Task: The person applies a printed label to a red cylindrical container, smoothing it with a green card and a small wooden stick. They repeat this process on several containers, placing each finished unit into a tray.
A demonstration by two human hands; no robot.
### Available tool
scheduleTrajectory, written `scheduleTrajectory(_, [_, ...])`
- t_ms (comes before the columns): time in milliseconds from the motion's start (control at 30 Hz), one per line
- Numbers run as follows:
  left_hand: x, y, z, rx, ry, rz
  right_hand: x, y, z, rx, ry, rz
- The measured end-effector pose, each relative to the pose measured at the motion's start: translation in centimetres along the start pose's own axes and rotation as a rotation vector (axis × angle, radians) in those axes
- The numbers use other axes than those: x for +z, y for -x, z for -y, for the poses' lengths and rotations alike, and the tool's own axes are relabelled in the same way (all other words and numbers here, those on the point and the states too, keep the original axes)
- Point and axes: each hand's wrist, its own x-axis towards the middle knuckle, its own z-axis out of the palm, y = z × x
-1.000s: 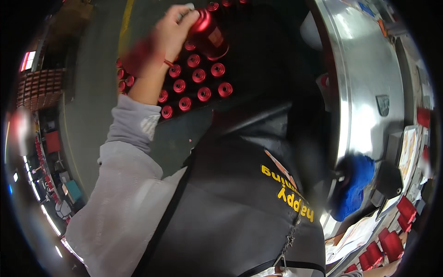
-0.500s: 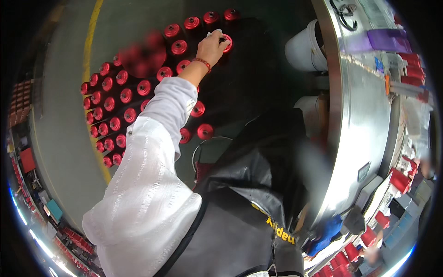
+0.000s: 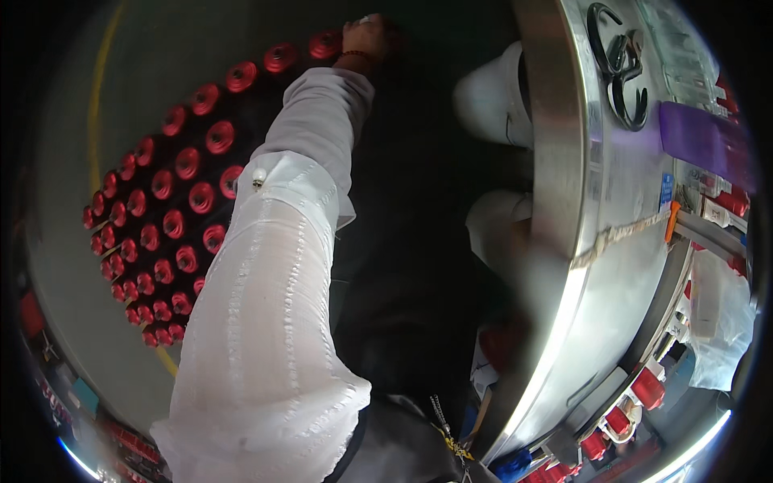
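Observation:
My left hand [image 3: 366, 37] reaches to the far end of the rows on the floor, white coverings showing on its fingertips and a red bead bracelet at the wrist. Its fingers are closed at a dim red-topped cylinder [image 3: 392, 35], mostly in shadow and partly hidden by the hand. Beside it stands another red-topped cylinder [image 3: 325, 44], with a small knob in the middle of its top. Several more of the same kind [image 3: 188, 163] stand upright in close rows to the left of my white-sleeved arm, which covers some of them. My right hand is out of sight.
A steel worktable [image 3: 555, 161] runs along the right, with black hooks [image 3: 620, 68] and a purple bin [image 3: 700, 141] on it. White buckets [image 3: 495, 97] stand at its side. A yellow line [image 3: 98, 105] marks the floor at left.
The view has shifted, so the rows sit lower and further left and the worktable looks nearer. My left hand has moved further away, toward the end of the far row.

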Motion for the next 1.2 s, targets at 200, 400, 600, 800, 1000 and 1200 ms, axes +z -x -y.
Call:
scheduleTrajectory(200, [1.4, -2.5, -4.0, -0.192, -0.083, 0.260, -0.2, -0.8, 2.1, 0.094, -0.034, 0.079])
scheduleTrajectory(400, [1.0, -2.9, -3.7, -0.232, -0.181, 0.239, 0.5, -1.9, 2.6, 0.141, -0.107, 0.095])
scheduleTrajectory(600, [-1.9, 7.8, -6.8, 0.257, 0.241, -0.159, -0.4, 0.2, 2.0, 0.279, -0.223, -0.005])
scheduleTrajectory(800, [-20.7, 31.4, -14.0, 0.247, 0.742, 0.149, -13.7, 10.6, -16.9, 0.983, -0.470, -0.433])
scheduleTrajectory(1000, [-41.3, 36.4, -28.9, 0.605, 1.483, 0.526, -18.5, 9.6, -20.5, 0.675, -1.111, -0.584])
scheduleTrajectory(1200, [-48.3, 40.7, -48.5, 0.937, 1.645, 1.465, -15.0, 4.3, -11.6, 0.223, -1.826, -0.475])
